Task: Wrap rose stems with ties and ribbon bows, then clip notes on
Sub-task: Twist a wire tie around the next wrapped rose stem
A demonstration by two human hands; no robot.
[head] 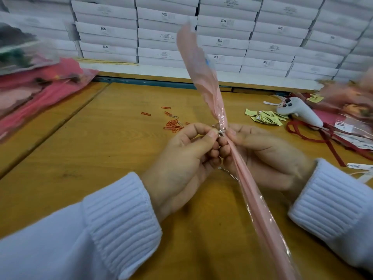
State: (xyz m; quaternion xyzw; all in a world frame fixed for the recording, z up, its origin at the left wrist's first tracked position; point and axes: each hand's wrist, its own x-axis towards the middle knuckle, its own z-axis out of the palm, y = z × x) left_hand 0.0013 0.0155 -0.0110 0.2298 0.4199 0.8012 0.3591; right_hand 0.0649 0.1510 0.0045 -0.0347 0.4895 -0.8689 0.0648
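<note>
A long pink wrapped rose stem (pixel 203 77) in clear film runs from the lower right up past the middle of the view. My right hand (pixel 264 156) grips the wrap from behind at its narrow neck. My left hand (pixel 181 158) pinches a small silver twist tie (pixel 220 132) against that neck with thumb and forefinger. A scatter of red paper clips (pixel 172 125) lies on the wooden table (pixel 101 138) just beyond my left hand. Small yellow notes (pixel 266 117) lie in a heap to the right.
A white glue gun (pixel 298 111) lies at the right beside red ribbon (pixel 314 138) and a pile of wrapped roses (pixel 351 110). More pink and red wrapped roses (pixel 36 85) are stacked at the left. Stacked white boxes (pixel 222 33) line the back.
</note>
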